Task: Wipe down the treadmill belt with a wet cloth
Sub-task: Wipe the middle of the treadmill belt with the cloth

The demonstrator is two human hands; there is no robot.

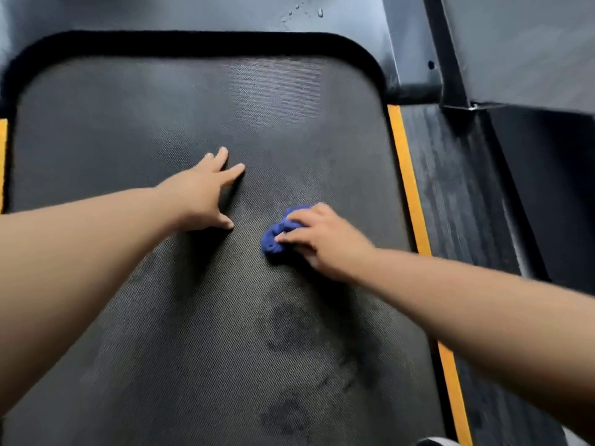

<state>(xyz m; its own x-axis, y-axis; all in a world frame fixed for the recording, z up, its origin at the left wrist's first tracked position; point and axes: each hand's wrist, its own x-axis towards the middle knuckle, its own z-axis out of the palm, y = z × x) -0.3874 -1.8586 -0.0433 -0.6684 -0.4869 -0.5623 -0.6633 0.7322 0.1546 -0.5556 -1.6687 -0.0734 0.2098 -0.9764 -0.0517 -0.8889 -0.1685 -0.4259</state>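
Right hand (322, 239): centre right, fingers pinching bunched blue cloth (277, 235) onto belt (193, 317).
Left hand (201, 191): centre, spread flat (bracing).
Risk: small wad likely skips strips.

**Hands on the belt**

Left hand (201, 194) lies flat, fingers spread, on the dark belt (161, 317). Right hand (325, 239), to its right, presses a bunched blue cloth (276, 235) onto the belt. Yellow stripe (409, 178) borders the right edge.

We are pressing the cloth (279, 233) onto the belt (199, 317) under our right hand (325, 239), left hand (201, 193) lying flat just left of it.
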